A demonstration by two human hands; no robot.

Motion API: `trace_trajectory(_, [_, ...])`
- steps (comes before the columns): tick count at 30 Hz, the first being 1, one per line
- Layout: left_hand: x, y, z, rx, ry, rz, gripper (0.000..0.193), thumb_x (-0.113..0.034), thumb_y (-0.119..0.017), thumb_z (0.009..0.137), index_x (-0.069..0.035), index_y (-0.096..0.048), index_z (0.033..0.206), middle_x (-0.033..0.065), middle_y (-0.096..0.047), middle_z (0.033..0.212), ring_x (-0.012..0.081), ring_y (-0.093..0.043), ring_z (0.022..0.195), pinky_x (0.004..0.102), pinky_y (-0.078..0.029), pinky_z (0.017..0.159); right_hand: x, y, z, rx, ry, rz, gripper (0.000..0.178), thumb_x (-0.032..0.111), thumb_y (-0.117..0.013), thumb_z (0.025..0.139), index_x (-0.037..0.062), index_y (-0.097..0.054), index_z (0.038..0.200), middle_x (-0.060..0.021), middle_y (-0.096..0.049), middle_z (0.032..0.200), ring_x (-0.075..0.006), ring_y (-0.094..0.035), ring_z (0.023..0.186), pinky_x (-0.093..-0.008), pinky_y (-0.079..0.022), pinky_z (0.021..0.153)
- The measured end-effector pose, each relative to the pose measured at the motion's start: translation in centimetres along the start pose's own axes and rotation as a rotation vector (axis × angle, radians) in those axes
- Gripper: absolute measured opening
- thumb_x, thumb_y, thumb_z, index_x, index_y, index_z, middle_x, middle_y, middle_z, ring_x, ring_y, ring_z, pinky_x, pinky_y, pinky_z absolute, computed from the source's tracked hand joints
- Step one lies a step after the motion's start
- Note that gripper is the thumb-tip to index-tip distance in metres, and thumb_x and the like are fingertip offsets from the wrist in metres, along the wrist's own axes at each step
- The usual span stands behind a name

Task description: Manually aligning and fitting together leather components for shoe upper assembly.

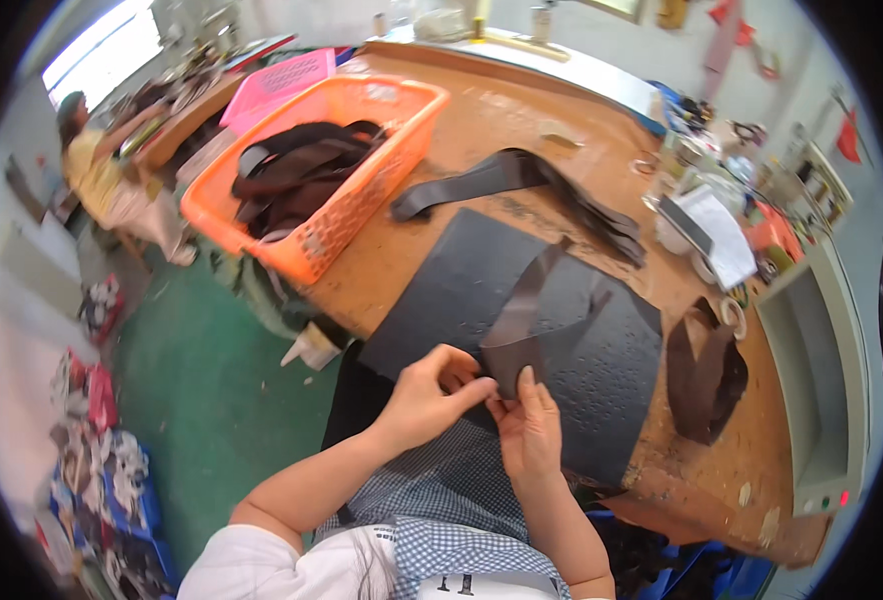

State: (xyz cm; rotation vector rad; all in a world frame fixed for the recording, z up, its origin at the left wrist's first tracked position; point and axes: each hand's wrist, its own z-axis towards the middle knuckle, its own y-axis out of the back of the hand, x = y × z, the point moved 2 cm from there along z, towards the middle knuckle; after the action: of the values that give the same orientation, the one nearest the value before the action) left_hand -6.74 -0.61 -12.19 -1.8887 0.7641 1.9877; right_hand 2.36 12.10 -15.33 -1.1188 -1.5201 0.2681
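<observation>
A dark brown strip, like leather or fabric band, is looped over a black mat with pitted marks. My right hand grips the near end of this strip, its thumb on top and the fingers underneath. Close beside it on the left, my left hand is closed, its thumb and curled fingers meeting at the strip's edge; what lies between these fingertips is hidden. Beyond the mat lies a bundle of similar strips, bent in an arc. Another looped brown strip rests to the right of the mat.
An orange basket full of brown strips stands at the table's left, with a pink basket behind. A phone, paper and clutter crowd the right back. A grey box-shaped machine borders the right. Someone sits far left.
</observation>
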Motion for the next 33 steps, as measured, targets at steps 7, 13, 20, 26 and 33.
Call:
trace_trajectory(7, [0.8,0.3,0.0,0.012,0.145,-0.188,0.02,-0.016,-0.072,0.091,-0.001,-0.061,0.085,0.0029,-0.065,0.074,0.006,-0.059,0.066,0.0207,-0.047,0.056,-1.1,-1.8,-0.3,0.075,0.178,-0.228,0.022,0.017,-0.059,0.101,0.0039,-0.065,0.117,-0.0036,-0.07,0.107,-0.0131,-0.065,0.093,-0.0301,-0.054,0.083])
trace_trajectory(13, [0.9,1.1,-0.4,0.072,0.266,-0.382,0.022,-0.017,-0.07,0.093,-0.003,-0.059,0.081,0.0018,-0.062,0.07,0.0039,-0.055,0.06,0.0183,-0.043,0.05,-1.0,-1.7,0.2,0.116,0.14,-0.249,0.027,0.002,-0.068,0.092,0.0004,-0.065,0.118,-0.0045,-0.07,0.104,-0.0124,-0.064,0.089,-0.029,-0.052,0.081])
trace_trajectory(20, [0.8,1.8,0.5,0.01,0.226,-0.348,0.023,-0.018,-0.07,0.094,-0.003,-0.058,0.08,0.0026,-0.063,0.069,0.0041,-0.054,0.056,0.0184,-0.044,0.049,-1.1,-1.5,0.5,0.117,0.133,-0.31,0.024,0.001,-0.068,0.091,0.0022,-0.065,0.115,-0.0047,-0.069,0.102,-0.0124,-0.063,0.084,-0.0278,-0.051,0.076])
trace_trajectory(26, [1.0,2.0,0.1,0.004,0.24,-0.396,0.024,-0.019,-0.069,0.095,-0.003,-0.059,0.079,0.0026,-0.064,0.069,0.0049,-0.057,0.058,0.0188,-0.047,0.051,-1.4,-2.6,0.8,0.128,0.071,-0.295,0.027,-0.001,-0.066,0.091,0.0008,-0.062,0.117,-0.0063,-0.068,0.1,-0.0131,-0.062,0.083,-0.0274,-0.051,0.073])
trace_trajectory(33, [2.7,2.7,2.0,0.295,0.155,-0.466,0.026,-0.023,-0.062,0.099,-0.001,-0.067,0.087,0.002,-0.067,0.074,0.007,-0.063,0.062,0.0216,-0.052,0.056,0.8,-2.3,0.1,0.11,0.191,-0.527,0.023,-0.006,-0.066,0.086,-0.0022,-0.064,0.109,-0.0074,-0.069,0.089,-0.0111,-0.06,0.061,-0.0218,-0.044,0.052])
